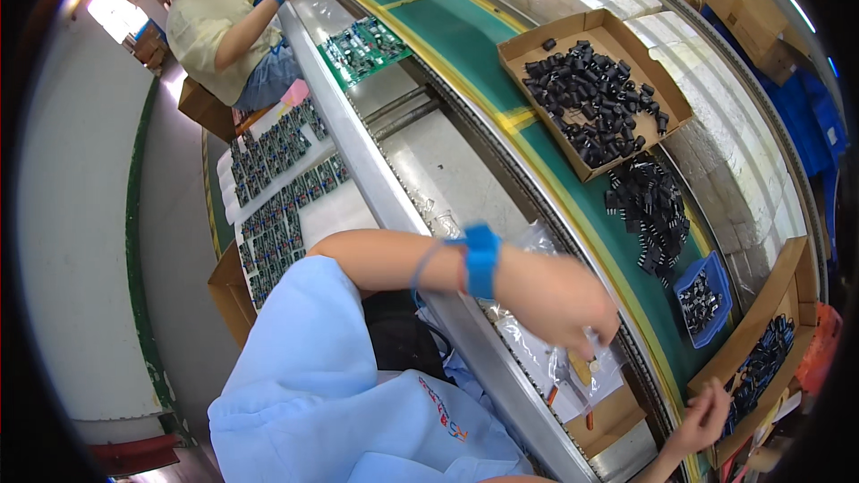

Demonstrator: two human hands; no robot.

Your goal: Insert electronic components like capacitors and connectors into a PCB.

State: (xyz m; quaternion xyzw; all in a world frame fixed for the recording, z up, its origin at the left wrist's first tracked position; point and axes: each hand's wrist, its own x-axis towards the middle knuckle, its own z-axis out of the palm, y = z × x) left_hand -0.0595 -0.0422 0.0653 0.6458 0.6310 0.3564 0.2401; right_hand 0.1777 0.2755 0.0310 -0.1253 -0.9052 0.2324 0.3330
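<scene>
My left hand [557,300], with a blue wrist strap [482,261], reaches over the metal rail and is blurred. Its fingers curl downward and look closed, with a small pale bit at the tips that I cannot make out. Below it lie clear plastic bags [528,340], a yellowish piece [580,367] and orange-handled tools [590,420]. At the lower right, my right hand [702,418] is beside a cardboard box [747,349] of dark blue capacitors [761,367]. Its fingers are loosely bent and apart, and nothing shows in them.
Along the green belt [573,161] stand a carton [667,94] of black cylindrical parts [591,103], a pile of black leaded parts [658,215] and a blue bin [707,304]. Green circuit boards [365,49] sit on the rails; small boards [277,206] lie left. Another person [219,22] works far left.
</scene>
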